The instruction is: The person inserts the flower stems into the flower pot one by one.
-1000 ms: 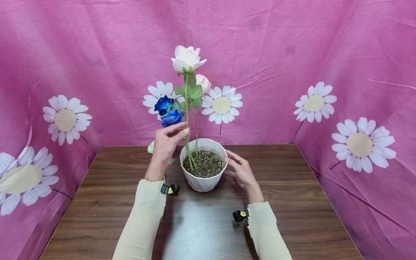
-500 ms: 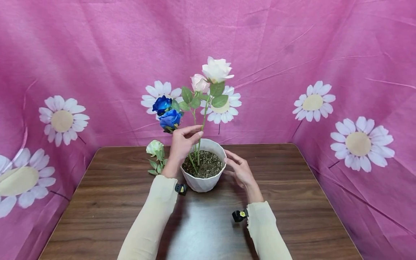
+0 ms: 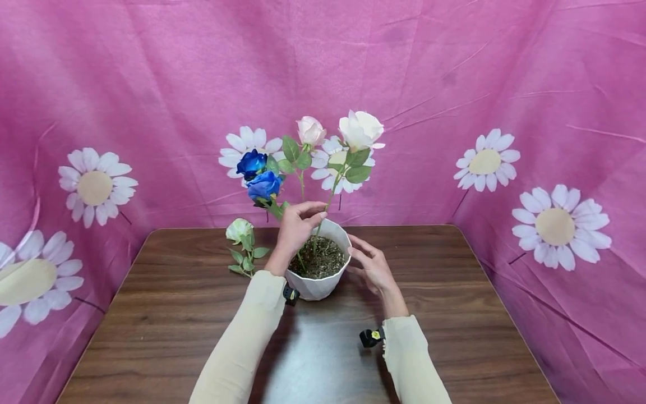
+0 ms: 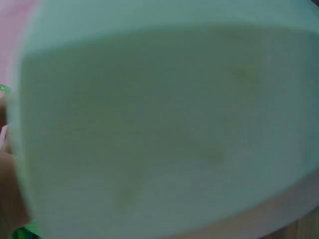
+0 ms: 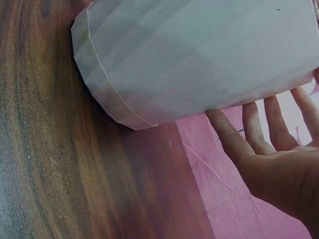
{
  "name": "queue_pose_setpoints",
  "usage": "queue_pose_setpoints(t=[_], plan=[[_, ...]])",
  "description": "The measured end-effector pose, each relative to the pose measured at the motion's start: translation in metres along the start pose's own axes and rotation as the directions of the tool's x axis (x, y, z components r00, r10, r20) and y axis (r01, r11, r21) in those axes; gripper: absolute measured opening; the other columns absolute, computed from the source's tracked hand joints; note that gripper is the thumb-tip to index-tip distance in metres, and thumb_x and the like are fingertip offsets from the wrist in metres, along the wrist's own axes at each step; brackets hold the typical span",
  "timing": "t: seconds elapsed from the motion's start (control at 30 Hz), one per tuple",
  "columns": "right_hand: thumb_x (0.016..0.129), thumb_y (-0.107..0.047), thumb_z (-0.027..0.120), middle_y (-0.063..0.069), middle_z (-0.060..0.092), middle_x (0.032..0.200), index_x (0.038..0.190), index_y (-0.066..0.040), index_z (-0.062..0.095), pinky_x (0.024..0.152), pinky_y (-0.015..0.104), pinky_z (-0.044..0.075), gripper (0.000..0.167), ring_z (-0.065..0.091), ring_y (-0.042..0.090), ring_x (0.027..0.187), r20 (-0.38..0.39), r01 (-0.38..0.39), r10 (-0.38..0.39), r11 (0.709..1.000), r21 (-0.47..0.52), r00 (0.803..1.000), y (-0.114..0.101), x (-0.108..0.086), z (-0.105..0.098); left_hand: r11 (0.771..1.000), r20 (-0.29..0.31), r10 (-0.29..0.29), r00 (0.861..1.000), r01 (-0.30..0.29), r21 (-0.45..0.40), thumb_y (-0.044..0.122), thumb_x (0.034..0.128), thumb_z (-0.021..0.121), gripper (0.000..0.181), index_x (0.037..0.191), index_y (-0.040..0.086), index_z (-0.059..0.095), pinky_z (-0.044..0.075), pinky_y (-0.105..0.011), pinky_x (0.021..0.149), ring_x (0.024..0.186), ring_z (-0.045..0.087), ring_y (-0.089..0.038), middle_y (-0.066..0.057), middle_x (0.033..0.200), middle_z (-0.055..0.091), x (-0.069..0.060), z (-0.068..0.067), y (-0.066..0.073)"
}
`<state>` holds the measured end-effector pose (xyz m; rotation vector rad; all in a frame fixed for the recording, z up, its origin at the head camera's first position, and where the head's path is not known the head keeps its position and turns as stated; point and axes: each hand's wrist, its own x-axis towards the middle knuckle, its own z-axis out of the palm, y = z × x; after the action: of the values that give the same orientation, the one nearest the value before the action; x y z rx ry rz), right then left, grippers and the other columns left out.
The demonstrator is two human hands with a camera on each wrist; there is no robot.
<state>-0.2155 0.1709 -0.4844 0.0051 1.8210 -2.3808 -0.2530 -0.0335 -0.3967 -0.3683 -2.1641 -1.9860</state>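
While the left grip (image 3: 296,230) pinches the white rose (image 3: 360,132) low on its stem, thumb and fingers nearly together, the right grip (image 3: 375,266) lies spread, fingertips on the pot (image 3: 317,287), curled round nothing. Risk, as I judge it: leaning the stem further could lever its foot loose from the soil (image 3: 327,259) just below the left grip; depth of planting can't be seen. Sideways push might also shift the pot, since the right grip only touches it. Left wrist near the blue roses (image 3: 264,185); a careless withdrawal could snag them. White rose: foot in the pot, below the left grip; bloom above and right of it, facing mostly upward. Long axis steep, tilted rightward, away from the pink rose (image 3: 310,131), which stands more upright above the grip.
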Motion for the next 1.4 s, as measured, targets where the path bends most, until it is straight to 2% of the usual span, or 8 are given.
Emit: queue_pose_setpoints(t=[0.17, 0.33, 0.43, 0.67, 0.83, 1.07, 1.2, 1.4], plan=[[0.1, -0.006, 0.062, 0.021, 0.052, 0.141, 0.146, 0.001, 0.051, 0.094, 0.058, 0.053, 0.048, 0.063, 0.026, 0.111, 0.001, 0.004, -0.004, 1.0, -0.003, 1.0, 0.0, -0.001, 0.001, 0.995, 0.042, -0.009, 0.999, 0.004, 0.097, 0.0, 0.0925, 0.072, 0.022, 0.114, 0.0, 0.075, 0.056, -0.026, 0.076, 0.098, 0.071, -0.025, -0.016, 0.105, 0.075, -0.003, 0.001, -0.006], [0.1, -0.005, 0.062, 0.021, 0.053, 0.139, 0.146, 0.001, 0.051, 0.094, 0.058, 0.054, 0.048, 0.063, 0.024, 0.109, -0.009, 0.001, -0.001, 1.0, 0.011, 1.0, -0.001, -0.001, 0.001, 0.976, 0.072, 0.074, 0.995, -0.087, 0.202, 0.002, 0.0927, 0.072, 0.024, 0.117, 0.0, 0.074, 0.058, -0.039, 0.088, 0.101, 0.07, -0.03, -0.015, 0.108, 0.074, -0.005, 0.001, -0.008], [0.099, -0.005, 0.062, 0.02, 0.055, 0.135, 0.146, 0.002, 0.051, 0.095, 0.06, 0.052, 0.048, 0.064, 0.024, 0.107, -0.012, 0.001, 0.0, 1.0, 0.023, 1.0, -0.001, 0.0, 0.001, 0.964, 0.081, 0.115, 0.99, -0.131, 0.231, 0.006, 0.0926, 0.073, 0.023, 0.114, -0.001, 0.075, 0.057, -0.04, 0.088, 0.098, 0.07, -0.029, -0.014, 0.106, 0.074, -0.004, 0.001, -0.009], [0.1, -0.006, 0.062, 0.016, 0.058, 0.128, 0.146, 0.002, 0.05, 0.094, 0.057, 0.054, 0.049, 0.064, 0.023, 0.106, -0.01, 0.0, 0.0, 1.0, 0.01, 1.0, -0.001, 0.0, 0.0, 0.952, 0.068, 0.151, 0.986, -0.164, 0.258, 0.012, 0.0921, 0.076, 0.02, 0.109, 0.0, 0.077, 0.059, -0.04, 0.085, 0.094, 0.072, -0.027, -0.013, 0.105, 0.075, -0.004, 0.001, -0.012], [0.1, -0.007, 0.063, 0.017, 0.057, 0.13, 0.146, 0.003, 0.049, 0.094, 0.057, 0.054, 0.049, 0.065, 0.022, 0.105, -0.009, -0.007, 0.007, 1.0, -0.001, 1.0, -0.001, 0.001, -0.001, 0.93, 0.054, 0.19, 0.98, -0.197, 0.311, 0.011, 0.0906, 0.078, 0.018, 0.105, 0.0, 0.077, 0.059, -0.044, 0.084, 0.093, 0.073, -0.027, -0.013, 0.101, 0.076, -0.005, 0.001, -0.01], [0.099, -0.006, 0.062, 0.019, 0.055, 0.134, 0.146, 0.002, 0.051, 0.095, 0.061, 0.052, 0.049, 0.063, 0.021, 0.106, -0.015, 0.003, -0.003, 1.0, -0.005, 1.0, -0.003, 0.0, -0.002, 0.863, 0.103, 0.192, 0.976, -0.218, 0.456, 0.016, 0.0936, 0.075, 0.018, 0.108, 0.005, 0.078, 0.058, -0.037, 0.085, 0.097, 0.072, -0.023, -0.008, 0.105, 0.077, -0.004, 0.002, -0.018], [0.1, -0.006, 0.062, 0.02, 0.054, 0.135, 0.147, 0.002, 0.05, 0.095, 0.059, 0.053, 0.049, 0.064, 0.021, 0.106, -0.002, -0.003, 0.003, 1.0, -0.006, 1.0, -0.001, 0.0, -0.002, 0.828, 0.123, 0.214, 0.969, -0.246, 0.504, 0.017, 0.0936, 0.075, 0.017, 0.106, 0.006, 0.079, 0.059, -0.038, 0.084, 0.097, 0.073, -0.022, -0.007, 0.106, 0.076, -0.007, 0.003, -0.023], [0.1, -0.007, 0.062, 0.019, 0.053, 0.14, 0.146, 0.001, 0.051, 0.094, 0.059, 0.053, 0.049, 0.063, 0.022, 0.106, -0.012, 0.002, -0.002, 1.0, -0.009, 1.0, -0.002, 0.0, 0.0, 0.728, 0.178, 0.296, 0.939, -0.342, 0.594, 0.011, 0.0924, 0.075, 0.011, 0.1, 0.003, 0.077, 0.059, -0.04, 0.081, 0.09, 0.073, -0.025, -0.009, 0.099, 0.075, -0.011, 0.001, -0.023]])
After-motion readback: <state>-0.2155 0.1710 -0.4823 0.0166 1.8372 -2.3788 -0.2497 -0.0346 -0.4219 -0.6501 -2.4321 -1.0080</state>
